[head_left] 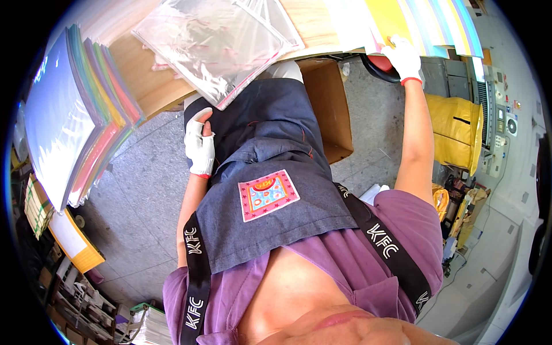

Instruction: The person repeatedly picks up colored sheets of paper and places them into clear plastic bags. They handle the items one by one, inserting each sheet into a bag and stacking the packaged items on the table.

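Observation:
My right hand, in a white glove with a red cuff, is at the near edge of a stack of yellow sheets on the table. Its fingers are closed at that edge; how many sheets they pinch cannot be told. My left hand wears a similar glove with bare fingertips. Held low beside the apron, it carries nothing, and its fingers are loosely bent and apart. Just above it, a pile of clear plastic bags with red-edged strips overhangs the table edge.
Stacked coloured plastic folders hang over the wooden table at left. Blue, white and yellow sheets fan out at the far right. Below the table are an open cardboard box and a black-rimmed red round thing. A yellow sack stands at right.

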Action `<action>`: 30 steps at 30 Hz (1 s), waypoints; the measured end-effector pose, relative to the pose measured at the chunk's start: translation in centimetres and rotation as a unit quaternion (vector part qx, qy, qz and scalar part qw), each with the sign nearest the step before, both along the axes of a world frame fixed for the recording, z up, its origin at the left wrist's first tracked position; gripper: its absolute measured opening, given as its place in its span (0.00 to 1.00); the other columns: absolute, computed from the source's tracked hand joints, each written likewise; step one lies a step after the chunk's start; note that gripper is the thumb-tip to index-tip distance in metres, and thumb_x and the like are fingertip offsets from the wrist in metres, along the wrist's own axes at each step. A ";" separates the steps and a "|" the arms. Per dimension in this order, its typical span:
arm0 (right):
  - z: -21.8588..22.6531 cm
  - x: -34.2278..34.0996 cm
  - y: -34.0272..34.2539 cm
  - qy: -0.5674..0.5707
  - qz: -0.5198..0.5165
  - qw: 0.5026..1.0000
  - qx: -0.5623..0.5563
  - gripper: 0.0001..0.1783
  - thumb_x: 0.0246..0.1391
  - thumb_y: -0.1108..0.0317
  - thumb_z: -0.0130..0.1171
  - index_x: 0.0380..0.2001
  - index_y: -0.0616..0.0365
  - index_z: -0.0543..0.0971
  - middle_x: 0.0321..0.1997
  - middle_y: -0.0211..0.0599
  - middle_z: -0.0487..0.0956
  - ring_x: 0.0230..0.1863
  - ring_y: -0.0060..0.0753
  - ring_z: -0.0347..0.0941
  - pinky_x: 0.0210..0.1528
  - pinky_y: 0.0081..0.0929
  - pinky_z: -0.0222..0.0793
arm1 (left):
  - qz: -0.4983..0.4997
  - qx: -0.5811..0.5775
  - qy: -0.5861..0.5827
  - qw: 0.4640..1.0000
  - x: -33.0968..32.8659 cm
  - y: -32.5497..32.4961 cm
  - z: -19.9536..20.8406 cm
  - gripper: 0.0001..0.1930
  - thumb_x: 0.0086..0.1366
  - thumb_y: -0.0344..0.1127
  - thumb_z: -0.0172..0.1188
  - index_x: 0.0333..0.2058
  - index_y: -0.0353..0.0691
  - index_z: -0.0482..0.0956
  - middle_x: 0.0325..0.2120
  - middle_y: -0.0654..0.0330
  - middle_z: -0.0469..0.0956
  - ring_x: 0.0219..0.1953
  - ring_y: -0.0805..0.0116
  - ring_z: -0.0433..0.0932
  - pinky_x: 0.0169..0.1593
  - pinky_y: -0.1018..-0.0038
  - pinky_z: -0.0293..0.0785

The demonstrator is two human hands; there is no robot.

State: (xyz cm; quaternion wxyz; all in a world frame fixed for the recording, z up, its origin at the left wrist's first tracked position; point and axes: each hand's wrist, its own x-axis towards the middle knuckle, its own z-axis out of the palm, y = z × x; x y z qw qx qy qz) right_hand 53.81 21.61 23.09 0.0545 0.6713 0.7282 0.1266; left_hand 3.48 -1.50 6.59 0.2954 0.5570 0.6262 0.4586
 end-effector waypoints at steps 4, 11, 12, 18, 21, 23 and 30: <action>0.1 0.1 0.2 0.001 0.000 1.000 -0.012 0.29 0.48 0.43 0.56 0.49 0.48 0.77 0.49 0.43 0.77 0.49 0.48 0.74 0.51 0.39 0.69 | -0.005 0.006 0.010 1.000 0.0 0.1 0.5 0.12 0.67 0.29 0.51 0.46 0.38 0.79 0.44 0.55 0.78 0.47 0.60 0.76 0.48 0.70 0.73; 1.0 -0.4 0.3 0.002 -0.004 0.999 -0.036 0.28 0.49 0.45 0.57 0.47 0.52 0.79 0.49 0.44 0.78 0.50 0.48 0.74 0.52 0.37 0.68 | 0.000 0.014 -0.011 1.000 -0.2 0.0 0.0 0.12 0.65 0.29 0.52 0.45 0.39 0.80 0.43 0.56 0.79 0.45 0.61 0.77 0.45 0.71 0.74; 0.9 -0.1 0.4 0.018 0.009 0.999 -0.028 0.28 0.48 0.44 0.57 0.45 0.54 0.80 0.47 0.47 0.79 0.50 0.48 0.74 0.53 0.37 0.68 | 0.011 -0.002 -0.020 1.000 -0.2 -0.1 -0.3 0.12 0.65 0.28 0.52 0.44 0.39 0.80 0.43 0.57 0.79 0.45 0.61 0.77 0.46 0.71 0.74; 0.8 0.5 1.0 0.007 0.021 0.999 -0.043 0.28 0.47 0.44 0.59 0.45 0.54 0.80 0.46 0.49 0.79 0.48 0.48 0.75 0.51 0.37 0.69 | 0.003 -0.039 -0.035 0.999 -0.8 -0.4 -0.2 0.13 0.68 0.32 0.50 0.48 0.39 0.78 0.47 0.58 0.78 0.47 0.65 0.76 0.49 0.74 0.70; 1.0 0.2 1.0 0.000 0.014 0.999 -0.045 0.28 0.47 0.44 0.59 0.44 0.54 0.80 0.46 0.49 0.79 0.49 0.48 0.75 0.50 0.38 0.70 | 0.007 -0.044 -0.035 0.998 -1.0 -0.3 0.0 0.13 0.67 0.31 0.50 0.47 0.40 0.79 0.46 0.58 0.78 0.44 0.65 0.77 0.44 0.74 0.72; 1.1 -0.3 1.0 -0.031 0.027 0.998 -0.038 0.28 0.46 0.45 0.59 0.45 0.53 0.79 0.44 0.49 0.80 0.47 0.49 0.76 0.49 0.38 0.70 | 0.010 -0.008 -0.011 1.000 -1.1 -0.2 -0.1 0.12 0.65 0.29 0.52 0.45 0.40 0.79 0.45 0.56 0.79 0.43 0.62 0.78 0.41 0.72 0.75; -1.1 -3.5 -0.2 -0.148 0.031 0.988 -0.025 0.30 0.49 0.49 0.55 0.51 0.55 0.64 0.39 0.50 0.81 0.37 0.53 0.79 0.38 0.45 0.74 | -0.003 -0.046 -0.053 0.998 -0.9 -0.2 0.2 0.13 0.67 0.31 0.51 0.47 0.40 0.79 0.46 0.57 0.79 0.46 0.63 0.77 0.46 0.73 0.72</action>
